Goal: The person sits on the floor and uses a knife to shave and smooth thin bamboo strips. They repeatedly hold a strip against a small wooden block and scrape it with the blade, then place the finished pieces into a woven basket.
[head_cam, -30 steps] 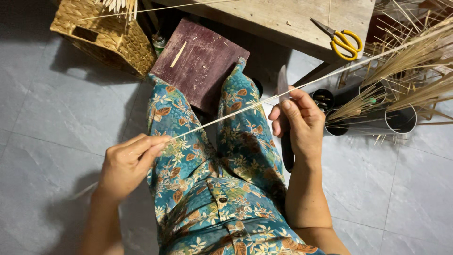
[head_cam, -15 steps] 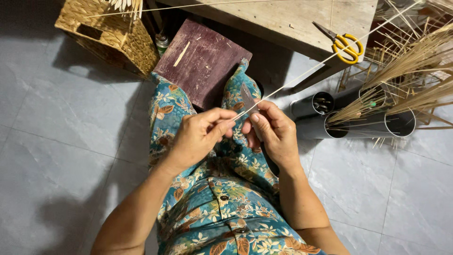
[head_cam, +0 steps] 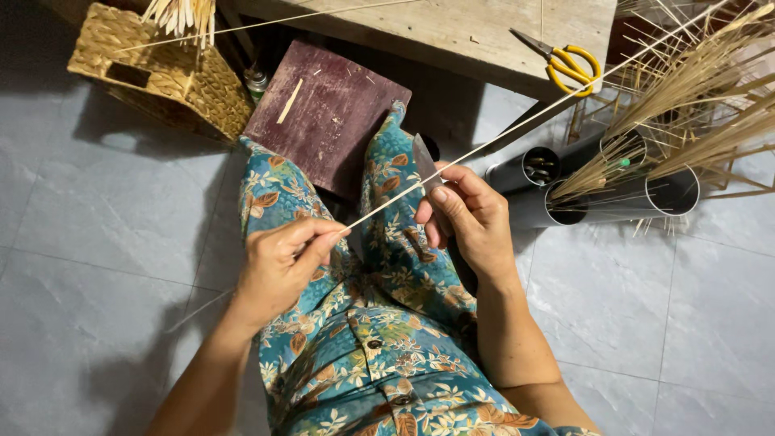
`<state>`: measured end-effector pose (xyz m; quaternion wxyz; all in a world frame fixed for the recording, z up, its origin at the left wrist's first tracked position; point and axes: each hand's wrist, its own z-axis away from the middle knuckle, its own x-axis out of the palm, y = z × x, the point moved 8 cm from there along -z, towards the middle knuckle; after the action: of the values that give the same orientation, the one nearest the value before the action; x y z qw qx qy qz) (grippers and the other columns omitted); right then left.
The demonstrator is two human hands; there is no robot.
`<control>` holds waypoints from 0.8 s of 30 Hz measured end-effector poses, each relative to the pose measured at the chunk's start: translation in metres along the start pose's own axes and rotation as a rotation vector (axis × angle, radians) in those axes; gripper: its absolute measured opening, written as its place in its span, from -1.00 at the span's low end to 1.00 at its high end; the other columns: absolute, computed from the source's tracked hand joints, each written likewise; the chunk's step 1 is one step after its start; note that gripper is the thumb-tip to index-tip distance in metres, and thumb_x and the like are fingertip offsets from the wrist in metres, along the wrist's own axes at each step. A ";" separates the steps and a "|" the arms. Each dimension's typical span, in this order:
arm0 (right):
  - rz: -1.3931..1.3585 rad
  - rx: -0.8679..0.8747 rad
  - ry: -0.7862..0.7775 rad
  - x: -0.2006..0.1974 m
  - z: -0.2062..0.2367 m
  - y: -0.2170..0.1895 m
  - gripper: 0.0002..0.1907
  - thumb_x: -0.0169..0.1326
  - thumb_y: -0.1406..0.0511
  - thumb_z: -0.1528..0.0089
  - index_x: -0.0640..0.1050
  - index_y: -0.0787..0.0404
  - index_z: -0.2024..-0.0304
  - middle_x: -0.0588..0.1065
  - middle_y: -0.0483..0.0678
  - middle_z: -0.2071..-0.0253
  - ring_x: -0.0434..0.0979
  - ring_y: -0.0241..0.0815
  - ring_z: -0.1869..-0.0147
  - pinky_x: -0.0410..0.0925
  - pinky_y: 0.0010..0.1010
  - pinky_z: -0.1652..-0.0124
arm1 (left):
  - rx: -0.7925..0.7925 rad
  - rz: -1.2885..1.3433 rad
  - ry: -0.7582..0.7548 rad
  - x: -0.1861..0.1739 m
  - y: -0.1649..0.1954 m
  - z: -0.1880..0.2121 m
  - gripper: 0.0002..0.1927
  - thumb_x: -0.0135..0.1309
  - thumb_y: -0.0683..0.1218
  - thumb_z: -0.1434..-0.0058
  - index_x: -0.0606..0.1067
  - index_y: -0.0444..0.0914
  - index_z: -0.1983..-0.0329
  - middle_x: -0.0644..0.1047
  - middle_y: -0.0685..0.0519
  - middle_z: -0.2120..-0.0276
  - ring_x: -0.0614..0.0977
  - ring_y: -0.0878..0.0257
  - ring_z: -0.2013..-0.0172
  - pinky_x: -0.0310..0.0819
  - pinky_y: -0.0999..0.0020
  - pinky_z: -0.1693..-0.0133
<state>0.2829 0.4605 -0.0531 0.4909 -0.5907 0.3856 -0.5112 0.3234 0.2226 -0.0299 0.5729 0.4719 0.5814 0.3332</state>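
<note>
Head view, step: the person is shaving a long thin bamboo strip (head_cam: 517,125) w/ a small knife (head_cam: 425,164), seated on the floor, work held over the lap.
Left hand (head_cam: 282,262): thumb & fingertips pinched tight on the strip's near end, just above the left knee.
Right hand (head_cam: 468,214): wrapped closed round the knife handle, blade pointing up & away; thumb presses the strip against the edge (exact contact pt too small to tell).
Strip position: runs from the left pinch diagonally up-right, past the blade, over the scissors (head_cam: 565,60) on the wooden bench (head_cam: 452,28), out of frame top right.
Around: dark purple board (head_cam: 327,113) between the knees, woven basket (head_cam: 161,73) to the left, metal tubes (head_cam: 613,194) w/ splints to the right.
Next move, judged: calls for a steady blade angle & an even draw by the left hand, else the strip likely snaps or thins unevenly.
Vs 0.5 s ago: hands were bunched together at the knife; now the left has drawn back along the strip, apart from the right (right barely moved).
</note>
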 end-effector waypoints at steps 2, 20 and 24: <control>-0.006 0.008 -0.013 0.001 0.001 0.002 -0.68 -0.02 0.38 -0.41 0.42 0.38 -0.20 0.56 0.04 0.36 0.47 -0.29 0.53 0.30 -0.58 0.53 | 0.045 0.003 0.014 -0.005 0.002 0.005 -0.87 0.14 -0.16 -0.34 0.63 -0.27 0.12 0.63 0.12 0.47 0.60 0.48 0.49 0.47 0.55 0.47; 0.002 -0.008 0.091 -0.020 -0.003 -0.006 -0.68 0.00 0.42 -0.40 0.46 0.46 -0.19 0.54 0.06 0.39 0.43 -0.28 0.55 0.30 -0.55 0.53 | 0.025 -0.141 -0.027 -0.037 -0.016 0.030 -0.84 0.12 -0.19 -0.27 0.64 -0.27 0.12 0.67 0.09 0.40 0.62 0.43 0.45 0.52 0.51 0.41; 0.007 -0.048 0.073 -0.014 -0.004 -0.004 -0.67 -0.01 0.42 -0.43 0.44 0.45 -0.23 0.53 0.03 0.36 0.43 -0.30 0.51 0.32 -0.56 0.48 | -0.080 -0.072 -0.181 -0.027 -0.027 0.026 -0.76 0.13 -0.16 -0.28 0.59 -0.24 -0.01 0.68 0.10 0.39 0.67 0.43 0.40 0.59 0.48 0.37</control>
<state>0.2763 0.4738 -0.0522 0.4641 -0.5819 0.4173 -0.5214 0.3420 0.1841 -0.0486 0.6532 0.4557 0.5298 0.2915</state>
